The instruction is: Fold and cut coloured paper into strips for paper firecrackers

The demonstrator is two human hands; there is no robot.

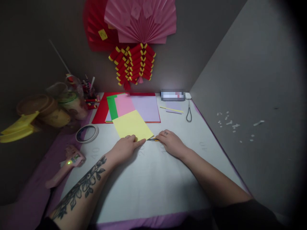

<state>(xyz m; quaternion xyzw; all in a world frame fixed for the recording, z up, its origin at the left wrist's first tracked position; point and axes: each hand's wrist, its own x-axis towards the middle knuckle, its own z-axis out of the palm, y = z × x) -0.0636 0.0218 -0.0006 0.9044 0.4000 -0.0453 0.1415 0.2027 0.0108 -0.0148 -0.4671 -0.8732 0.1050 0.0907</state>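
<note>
A sheet of yellow paper (131, 124) lies askew on the table, overlapping other coloured sheets. At its near edge is my left hand (126, 148), closed on the paper, one digit stretched along the edge toward the right corner. My right hand (171, 143) is closed around a small cutting tool (153, 139) with a metal blade end and yellow-orange on its handle. The tool's tip points left, close to that corner and to my left fingertip. Most of its handle is hidden by my fingers, so its exact kind is unclear.
Pink paper (126, 107), green paper (112, 108) and lilac paper (146, 108) lie behind. Thin paper strips (171, 110) and a phone (173, 95) sit back right. Leftward are a tape roll (86, 133), a pink glue gun (64, 167) with a lit light, and drink cups (73, 103).
</note>
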